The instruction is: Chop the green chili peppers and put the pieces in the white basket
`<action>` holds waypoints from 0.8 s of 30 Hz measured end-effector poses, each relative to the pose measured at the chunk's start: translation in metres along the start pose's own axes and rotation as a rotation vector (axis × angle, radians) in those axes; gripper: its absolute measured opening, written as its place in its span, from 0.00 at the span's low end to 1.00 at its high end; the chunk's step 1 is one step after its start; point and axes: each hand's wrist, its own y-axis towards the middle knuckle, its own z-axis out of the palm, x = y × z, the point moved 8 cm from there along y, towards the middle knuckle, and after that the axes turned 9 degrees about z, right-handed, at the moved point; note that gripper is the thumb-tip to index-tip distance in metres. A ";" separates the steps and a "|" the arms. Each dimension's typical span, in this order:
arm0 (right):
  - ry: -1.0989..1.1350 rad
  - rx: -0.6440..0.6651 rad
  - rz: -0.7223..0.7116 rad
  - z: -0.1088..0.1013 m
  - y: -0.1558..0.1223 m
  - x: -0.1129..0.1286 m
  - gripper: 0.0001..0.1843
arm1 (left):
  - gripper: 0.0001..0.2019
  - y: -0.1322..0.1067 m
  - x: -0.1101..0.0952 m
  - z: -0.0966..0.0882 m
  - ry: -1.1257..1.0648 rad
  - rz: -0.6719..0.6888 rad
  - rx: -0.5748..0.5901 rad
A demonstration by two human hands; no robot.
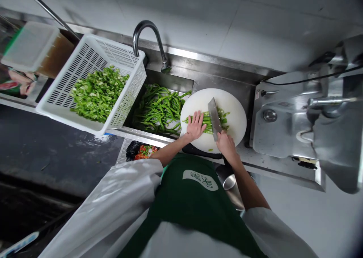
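A round white cutting board (232, 107) sits on the steel counter beside the sink. Long green peppers (208, 121) lie in a row across it. My left hand (195, 125) presses flat on their left end, fingers stretched out. My right hand (225, 141) is closed round the handle of a cleaver (214, 116), whose blade stands across the peppers just right of my left fingers. Cut green pieces (224, 118) lie to the right of the blade.
The sink (170, 82) holds a heap of whole green peppers (157, 108) under a curved tap (149, 33). A white slotted basket (93, 54) of chopped greens rests tilted on the sink's left edge. A steel machine (312, 125) stands to the right. A steel bowl (231, 186) sits below the counter.
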 end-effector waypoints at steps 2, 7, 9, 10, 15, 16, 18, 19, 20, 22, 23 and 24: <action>-0.002 0.033 -0.014 0.009 0.004 0.009 0.18 | 0.35 0.000 0.000 0.010 -0.013 0.016 0.026; 0.059 -0.022 -0.009 0.015 0.027 0.035 0.18 | 0.35 0.004 -0.002 0.013 -0.030 0.041 0.037; 0.064 -0.026 0.002 0.010 0.029 0.037 0.18 | 0.35 0.003 -0.002 0.004 -0.038 0.032 0.020; 0.061 -0.023 0.002 0.007 0.027 0.035 0.18 | 0.36 0.002 -0.001 -0.001 -0.039 0.016 0.000; 0.018 -0.040 -0.015 -0.009 0.002 0.024 0.19 | 0.34 -0.011 0.008 -0.014 -0.034 -0.054 -0.056; 0.006 -0.022 -0.028 -0.007 -0.002 0.025 0.19 | 0.34 -0.013 0.008 -0.011 -0.041 -0.048 -0.042; -0.013 0.025 -0.047 0.002 -0.004 0.031 0.18 | 0.34 -0.014 0.009 -0.003 -0.060 -0.035 -0.014; -0.015 0.042 -0.048 0.007 -0.003 0.035 0.18 | 0.34 -0.014 0.009 0.001 -0.069 -0.033 -0.006; -0.010 0.047 -0.041 0.012 -0.001 0.039 0.18 | 0.34 -0.013 0.010 0.004 -0.075 -0.032 -0.004; 0.014 0.035 -0.011 0.020 0.006 0.047 0.18 | 0.34 -0.011 0.010 0.007 -0.082 -0.024 -0.010; 0.028 0.025 0.002 0.021 0.010 0.049 0.18 | 0.34 -0.010 0.010 0.007 -0.084 -0.018 -0.014; 0.040 0.017 0.008 0.021 0.012 0.052 0.19 | 0.34 -0.009 0.009 0.006 -0.085 -0.012 -0.019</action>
